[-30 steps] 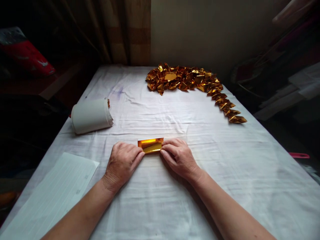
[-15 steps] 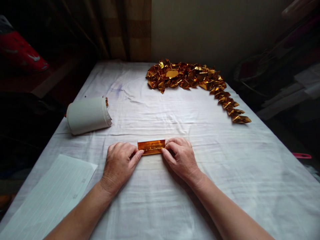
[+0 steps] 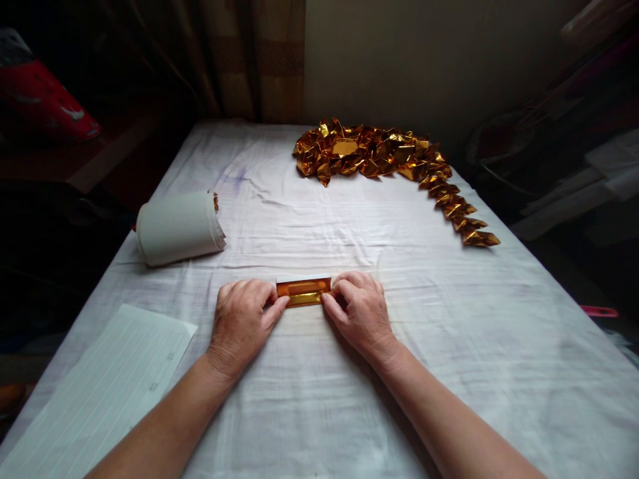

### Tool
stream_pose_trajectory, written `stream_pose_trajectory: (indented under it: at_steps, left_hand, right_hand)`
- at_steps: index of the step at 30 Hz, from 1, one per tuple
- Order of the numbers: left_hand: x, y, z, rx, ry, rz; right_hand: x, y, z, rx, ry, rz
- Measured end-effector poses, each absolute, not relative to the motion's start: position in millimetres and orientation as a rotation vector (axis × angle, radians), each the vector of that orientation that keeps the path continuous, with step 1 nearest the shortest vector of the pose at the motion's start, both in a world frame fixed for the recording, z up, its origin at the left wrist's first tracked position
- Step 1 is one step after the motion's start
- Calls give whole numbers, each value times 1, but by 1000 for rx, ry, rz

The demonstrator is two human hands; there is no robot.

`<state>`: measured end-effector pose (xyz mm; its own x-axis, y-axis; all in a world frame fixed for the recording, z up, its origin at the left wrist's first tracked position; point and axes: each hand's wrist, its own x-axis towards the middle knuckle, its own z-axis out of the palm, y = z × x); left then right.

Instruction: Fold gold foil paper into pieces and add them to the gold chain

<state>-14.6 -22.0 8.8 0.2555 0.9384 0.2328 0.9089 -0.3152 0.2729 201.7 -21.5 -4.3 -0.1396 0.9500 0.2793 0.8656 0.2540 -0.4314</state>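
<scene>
Between my two hands lies a small strip of shiny gold foil paper (image 3: 304, 291), folded lengthwise, with a thin white edge along its far side. My left hand (image 3: 244, 319) pinches the strip's left end, thumb on top at the near edge. At the right end, my right hand (image 3: 360, 311) grips it the same way, fingers curled and thumb pressed on the fold. The fingertips underneath are partly hidden. Both hands rest on the white cloth (image 3: 299, 399). Farther back lies a curved garland of folded gold foil pieces (image 3: 372, 152), its tail trailing to the right.
A white paper roll (image 3: 180, 227) lies on its side at the left, gold foil showing at its ends. Nearer is a lined paper sheet (image 3: 114, 379), partly under my left forearm. A red object (image 3: 47, 96) stands beyond the table's left edge. A wall (image 3: 424, 60) rises behind.
The strip's near flap has tilted and now shows a brighter gold band along the near edge. My hands keep their hold at both ends, and the view has shifted slightly.
</scene>
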Motion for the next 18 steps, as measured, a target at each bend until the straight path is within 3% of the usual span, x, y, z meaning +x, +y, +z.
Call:
stream_pose_trajectory:
  at_steps: [5,9,18]
  left_hand:
    - [-13,-28,8,2566,1757,691]
    - [0,-42,11,2760,1457,793]
    - [12,-54,0,2808,1341,517]
  right_hand:
    - [201,-21,-6,-1627,-2037,190]
    - [201,-22,-5,-1622,-2030,189]
    - [200,-22,-3,-1643,-2036,201]
